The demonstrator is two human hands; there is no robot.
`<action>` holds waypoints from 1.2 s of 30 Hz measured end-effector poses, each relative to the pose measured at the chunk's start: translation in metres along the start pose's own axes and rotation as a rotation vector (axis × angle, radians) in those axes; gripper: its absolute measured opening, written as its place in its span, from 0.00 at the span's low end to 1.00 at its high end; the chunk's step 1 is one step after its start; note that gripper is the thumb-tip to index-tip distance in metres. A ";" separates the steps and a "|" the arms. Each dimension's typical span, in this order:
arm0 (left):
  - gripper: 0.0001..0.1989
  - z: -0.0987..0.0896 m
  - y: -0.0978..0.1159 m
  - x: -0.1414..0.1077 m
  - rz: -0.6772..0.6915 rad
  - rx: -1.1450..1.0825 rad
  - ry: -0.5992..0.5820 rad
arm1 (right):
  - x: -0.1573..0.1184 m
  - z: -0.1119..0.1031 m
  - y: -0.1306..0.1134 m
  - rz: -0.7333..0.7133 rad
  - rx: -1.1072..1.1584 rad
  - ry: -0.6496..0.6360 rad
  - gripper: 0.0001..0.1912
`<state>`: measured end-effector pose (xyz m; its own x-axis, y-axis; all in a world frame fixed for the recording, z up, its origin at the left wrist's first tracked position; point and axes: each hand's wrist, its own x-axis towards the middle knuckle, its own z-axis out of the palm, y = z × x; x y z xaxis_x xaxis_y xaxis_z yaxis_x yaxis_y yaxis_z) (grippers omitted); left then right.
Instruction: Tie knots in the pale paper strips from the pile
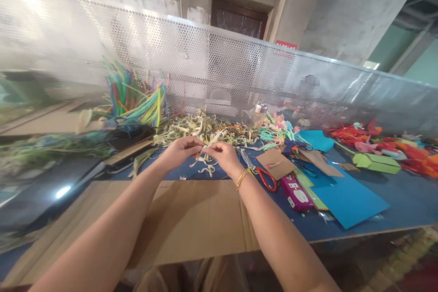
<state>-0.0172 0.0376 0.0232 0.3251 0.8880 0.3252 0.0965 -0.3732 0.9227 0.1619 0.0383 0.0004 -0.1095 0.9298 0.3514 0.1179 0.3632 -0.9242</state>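
My left hand point(181, 152) and my right hand point(224, 157) meet over the far edge of the cardboard sheet, fingertips nearly touching. Both are closed in a pinch on a thin pale strip point(205, 148), which is mostly covered by the fingers. Whether it is paper or dried leaf I cannot tell. Just beyond my hands lies a loose heap of curled beige and greenish strips point(181, 128). A few pale curls point(207, 167) show below my fingers. The brown cardboard point(201, 219) spreads flat beneath my forearms.
Red-handled scissors point(267, 180), a purple box point(297, 194) and blue sheets point(345, 200) lie to the right. Red and orange scraps point(372, 139) are farther right. Colourful pipe cleaners point(133, 96) stand at back left. A perforated metal screen point(232, 64) borders the table behind.
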 end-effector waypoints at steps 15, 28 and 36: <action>0.13 0.016 -0.005 0.000 0.052 -0.182 0.172 | -0.006 0.019 -0.013 0.058 0.416 0.070 0.09; 0.10 0.014 -0.008 -0.001 -0.018 -0.185 0.151 | -0.004 0.010 -0.009 0.054 0.124 0.049 0.07; 0.12 0.016 -0.005 -0.002 -0.056 -0.172 0.138 | -0.003 0.001 -0.007 0.025 -0.140 0.049 0.08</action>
<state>-0.0036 0.0334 0.0150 0.1904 0.9388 0.2871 -0.0548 -0.2818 0.9579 0.1600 0.0334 0.0055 -0.0573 0.9392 0.3386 0.2569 0.3416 -0.9041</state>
